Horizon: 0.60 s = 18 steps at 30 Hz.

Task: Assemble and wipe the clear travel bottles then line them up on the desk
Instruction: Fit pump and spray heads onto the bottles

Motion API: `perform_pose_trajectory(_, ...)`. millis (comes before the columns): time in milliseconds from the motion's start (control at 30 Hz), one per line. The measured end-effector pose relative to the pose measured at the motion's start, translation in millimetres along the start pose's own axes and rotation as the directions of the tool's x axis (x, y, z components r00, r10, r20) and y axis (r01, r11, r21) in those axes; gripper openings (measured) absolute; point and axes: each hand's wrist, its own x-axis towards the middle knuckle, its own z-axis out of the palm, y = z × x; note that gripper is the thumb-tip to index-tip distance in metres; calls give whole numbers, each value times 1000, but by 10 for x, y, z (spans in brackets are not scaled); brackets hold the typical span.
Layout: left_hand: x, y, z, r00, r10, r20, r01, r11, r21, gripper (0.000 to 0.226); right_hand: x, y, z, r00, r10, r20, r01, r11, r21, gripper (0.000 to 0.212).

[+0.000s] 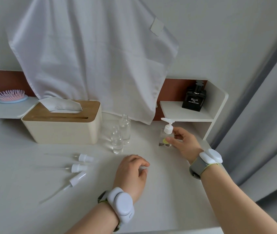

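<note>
1. A light-blue hairbrush with pink bristles (10,97) lies on a low white shelf (4,110) at the far left.
2. A cream tissue box with a wooden lid (61,122) stands on the white desk (33,208), a white tissue (61,104) poking up through its slot.
3. In front of the box, three white spray-pump tops with thin clear dip tubes lie loose on the desk: the farthest spray top (84,157), a middle spray top (77,168) and the nearest spray top (77,179), which lies at a slant.
4. Just right of the box stand two clear, uncapped travel bottles, close together: the taller clear bottle (125,129) behind, the shorter clear bottle (117,141) in front.
5. A large white cloth (92,56) hangs against the wall behind them.
6. The left hand (131,173) rests on the desk with fingers curled round a small white piece (142,168), largely hidden; what it is cannot be told. A white wrist device (121,205) sits on that wrist.
7. The right hand (183,142) pinches a small clear pump bottle with a white dispenser head (167,132), thumb and fingers on its body; it stands upright on the desk, well right of the other two. A second white wrist device (210,155) and a grey watch band (196,168) are worn here.
8. A black square perfume bottle (194,100) stands on the right white shelf unit (185,112).
</note>
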Motion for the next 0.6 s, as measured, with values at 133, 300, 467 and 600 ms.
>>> perform_pose_trajectory(133, -1, 5, -8, 1000, -4, -20, 4, 1000, -7, 19, -59, -31, 7, 999, 35, -15, -35, 999, 27, 39)
perform_pose_trajectory(300, -6, 31, -32, 999, -7, -33, 5, 999, -40, 20, -209, -104, 43, 974, 104, -200, -71, 984, 164, 62)
perform_pose_trajectory(467, -41, 88, -104, 998, 4, -56, -11, 993, -122, 20, -423, -268, 124, 918, 122, -376, -32, 971, 238, 63)
perform_pose_trajectory(600, -93, 90, -210, 997, -5, -80, -12, 977, -211, 19, -547, -432, 232, 889, 72, -452, 44, 970, 241, 57)
